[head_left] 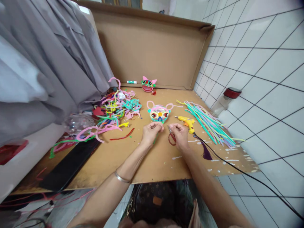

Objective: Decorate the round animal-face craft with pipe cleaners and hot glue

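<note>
- The upright cardboard panel (152, 47) closes off the far edge of the worktop, next to a white tiled wall.
- Grey cloth (47, 63) hangs down over the left side.
- The brown worktop (154, 164) is speckled with white drips along its right part.
- A tangled heap of pipe cleaners (114, 107) in many colours lies to the left of the hands.
- A bundle of straight pipe cleaners (209, 123), mostly green and blue, lies to the right.
- The left hand (150, 133) is curled, with its fingertips pinched on a thin green strand (155, 138).
- The right hand (179, 136) grips red-handled scissors (171, 138) just beside the left hand, blades towards it.
- A round pipe-cleaner face (159, 114) with pink ears lies just beyond both hands.
- A yellow glue gun (186, 122) rests near the right hand, its black cord trailing off the table.
- A smaller pink-eared face (148, 85) stands at the back panel.
</note>
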